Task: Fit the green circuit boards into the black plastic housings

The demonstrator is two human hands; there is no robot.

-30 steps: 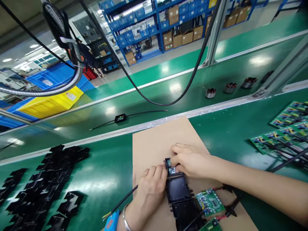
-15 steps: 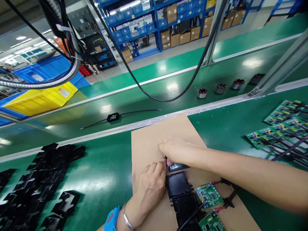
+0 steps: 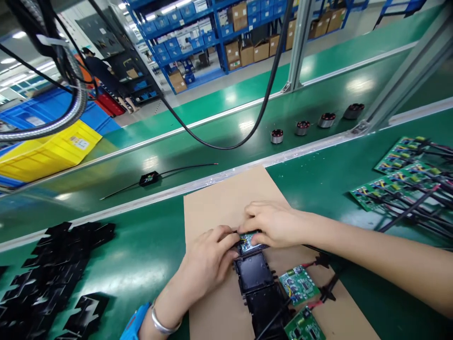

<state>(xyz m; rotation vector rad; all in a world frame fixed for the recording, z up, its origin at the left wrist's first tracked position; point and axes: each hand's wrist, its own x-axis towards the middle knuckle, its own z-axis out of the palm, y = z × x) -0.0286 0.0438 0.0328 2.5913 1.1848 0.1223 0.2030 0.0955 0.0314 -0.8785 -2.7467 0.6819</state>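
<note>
A green circuit board (image 3: 246, 243) sits in the far black plastic case, mostly covered by my fingers. My left hand (image 3: 208, 257) is closed at the case's left edge, with fingertips on the board's left end and the thumb lower down. From the other side my right hand (image 3: 271, 225) grips the board, thumb on top and fingers curled over the far edge. Toward me lie the black open case half (image 3: 253, 272) and another black case (image 3: 265, 307). Right of them are two more circuit boards, the upper board (image 3: 299, 285) and the lower board (image 3: 305, 326), with red and black leads.
Cardboard (image 3: 226, 189) lies under the work. Black plastic cases (image 3: 53, 269) are piled left, and wired circuit boards (image 3: 399, 174) lie right. Beyond the metal rail (image 3: 208, 182) are a small cabled box (image 3: 149, 178) and several round motor parts (image 3: 303, 127). A black cable (image 3: 226, 147) hangs ahead.
The view has shifted slightly. My left hand has turned, its fingers now reaching over the board's left end. My right hand has opened out a little, showing more of the board.
</note>
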